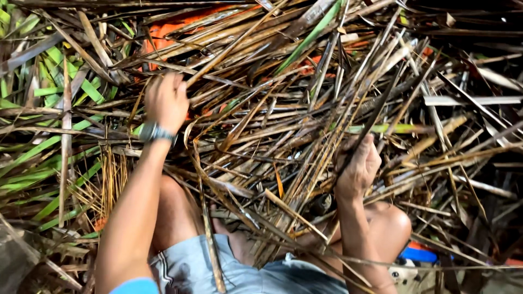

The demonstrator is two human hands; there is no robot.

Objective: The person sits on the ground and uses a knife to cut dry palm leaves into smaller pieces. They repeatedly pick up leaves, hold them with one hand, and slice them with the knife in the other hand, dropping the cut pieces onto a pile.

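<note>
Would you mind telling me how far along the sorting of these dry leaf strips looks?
Done: nothing looks set apart. In hand: the right hand grips a dark strip, and the left hand reaches into the dry strips. Left: the tangled heap, with green leaves at its left, remains unsorted.

Ground hidden almost wholly beneath deep heap of dry brown palm leaf strips (305,125), laid criss-cross from near edge to far edge. Fresh green leaf blades (49,158) seen piled along left side of heap. Orange sheet (163,30) glimpsed under strips at far left. Dark bare patches (490,218) shown at right edge. Blue and orange object (419,253) noted at near right corner, partly covered by strips.
</note>
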